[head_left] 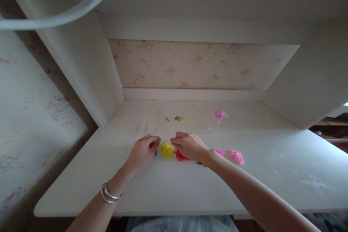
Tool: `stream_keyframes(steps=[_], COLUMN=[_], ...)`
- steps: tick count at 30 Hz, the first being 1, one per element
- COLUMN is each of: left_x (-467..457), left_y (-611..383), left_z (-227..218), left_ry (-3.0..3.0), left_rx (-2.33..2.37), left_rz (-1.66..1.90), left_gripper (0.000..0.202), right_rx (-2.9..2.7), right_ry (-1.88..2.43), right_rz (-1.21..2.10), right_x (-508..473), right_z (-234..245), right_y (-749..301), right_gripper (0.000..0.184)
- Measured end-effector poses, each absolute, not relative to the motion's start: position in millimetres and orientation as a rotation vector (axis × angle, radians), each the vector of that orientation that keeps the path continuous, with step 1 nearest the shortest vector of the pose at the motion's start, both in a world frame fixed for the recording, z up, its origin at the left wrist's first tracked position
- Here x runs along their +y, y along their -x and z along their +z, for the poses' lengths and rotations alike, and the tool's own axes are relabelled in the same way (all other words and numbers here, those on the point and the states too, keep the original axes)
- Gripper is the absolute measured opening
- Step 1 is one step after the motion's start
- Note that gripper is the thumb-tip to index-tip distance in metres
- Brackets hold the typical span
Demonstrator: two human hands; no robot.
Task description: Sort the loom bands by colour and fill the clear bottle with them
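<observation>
My left hand [144,150] is just left of a pile of small yellow bands [167,150], fingers pinched together. A bit of a blue pile [156,153] shows beneath it; the rest is hidden. My right hand [189,144] is over a red pile of bands [181,156], its thumb and fingers closed near the yellow pile. Anything in either pinch is too small to make out. Partly behind my right wrist are some black bands [200,163] and a bright pink pile [219,152]. Farther right lies a lighter pink pile [236,157].
A clear plastic container with a pink lid [219,114] stands at the back right of the white desk [152,192]. Several blue and yellow bands [179,118] and a tiny black piece [167,119] lie at the back. A white curved tube [78,11] crosses the upper left, below a shelf.
</observation>
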State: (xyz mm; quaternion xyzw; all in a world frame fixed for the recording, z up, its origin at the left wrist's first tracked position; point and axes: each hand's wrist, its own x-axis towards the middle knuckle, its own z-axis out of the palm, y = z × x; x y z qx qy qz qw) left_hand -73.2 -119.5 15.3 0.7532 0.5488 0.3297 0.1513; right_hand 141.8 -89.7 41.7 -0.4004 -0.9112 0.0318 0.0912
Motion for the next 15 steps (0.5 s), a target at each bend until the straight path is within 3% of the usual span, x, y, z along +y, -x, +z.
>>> stream_keyframes(steps=[6,15], left_x=[-114,-54], left_y=[75,44], left_z=[12,18], left_ry=[-2.182,-2.444], left_rx=[1.559,1.589], left_rz=[0.978,0.690], left_gripper=[0.025,0.024], right_rx=[-2.201,-1.482], right_ry=[1.229,1.546], right_rz=[0.463,0.752], right_x=[-132,-207], right_z=[42,-27], right_y=[-181,-275], right_gripper=[0.031,0.032])
